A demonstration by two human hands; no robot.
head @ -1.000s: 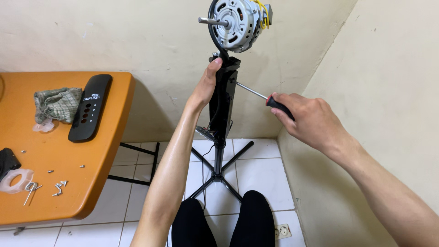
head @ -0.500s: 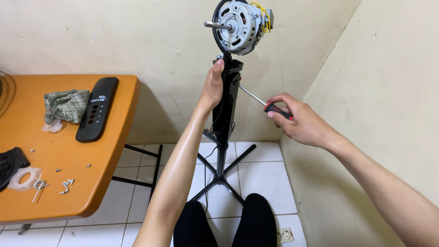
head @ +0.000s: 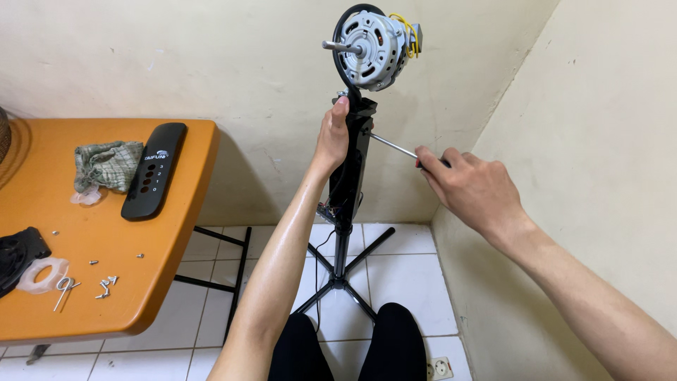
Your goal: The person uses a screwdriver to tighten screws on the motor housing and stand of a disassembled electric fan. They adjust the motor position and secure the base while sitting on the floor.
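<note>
- Nearest the viewer, at the bottom edge, the person's knees in black trousers [head: 338, 349] rest above a white tiled floor [head: 405, 271].
- To the left, an orange table [head: 169, 233] carries small loose screws [head: 106, 286], a clear plastic ring [head: 44, 274], a black part [head: 15, 254] at its left edge, a long black control panel [head: 154, 171] and a crumpled green cloth [head: 106, 164].
- The right hand [head: 471, 189] is closed around the handle of a screwdriver [head: 395, 147]; the metal shaft points left, its tip touching the black fan stand [head: 351, 169].
- The left hand [head: 333, 137] is wrapped around the upper part of that stand, on its left side, fingers reaching up towards the top.
- The stand rises from crossed black legs [head: 342, 282] on the floor, in the corner of cream walls [head: 233, 63].
- On top sits a bare silver fan motor [head: 374, 46] with its shaft pointing left and yellow wires behind.
</note>
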